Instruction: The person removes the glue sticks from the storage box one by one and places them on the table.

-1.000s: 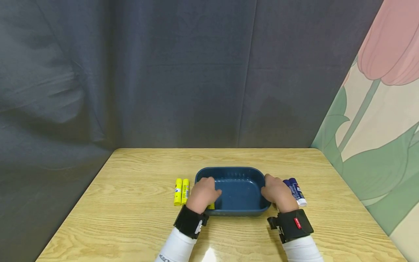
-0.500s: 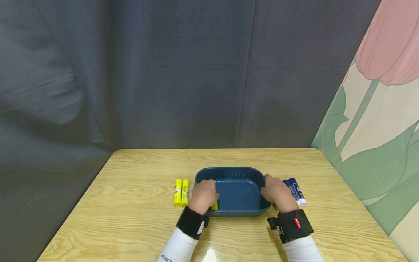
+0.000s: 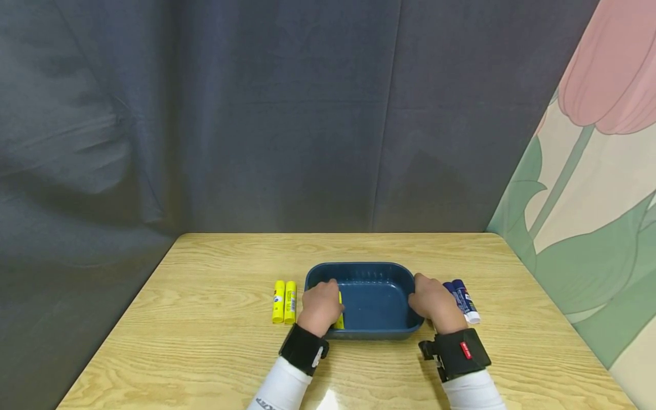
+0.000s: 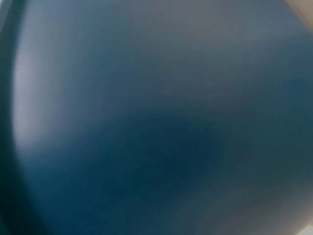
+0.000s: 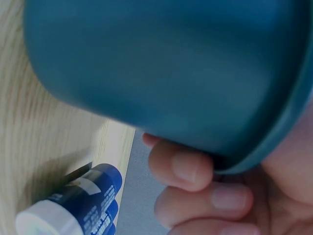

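A dark blue rectangular tray (image 3: 379, 307) stands mid-table. My left hand (image 3: 320, 307) reaches over its left end and holds a yellow glue stick (image 3: 340, 312) inside, near the left wall; the hand covers much of the stick. Only the tray's blurred blue surface (image 4: 146, 122) fills the left wrist view, so the left fingertips are hidden there. At the tray's right end, my right hand (image 3: 435, 302) grips the rim. In the right wrist view its curled fingers (image 5: 186, 166) press against the tray's outer wall (image 5: 161, 73), just under the lip; the thumb is out of sight.
Left of the tray, two yellow glue sticks (image 3: 284, 302) lie side by side on the wooden table (image 3: 215, 341). Dark blue glue sticks (image 3: 465, 300) with white ends lie right of it, partly behind the right hand. A grey curtain (image 3: 307, 142) hangs beyond the table's back edge.
My left hand has shifted slightly right within the tray. More of the yellow glue stick shows on its right side. The right hand keeps its grip on the rim.
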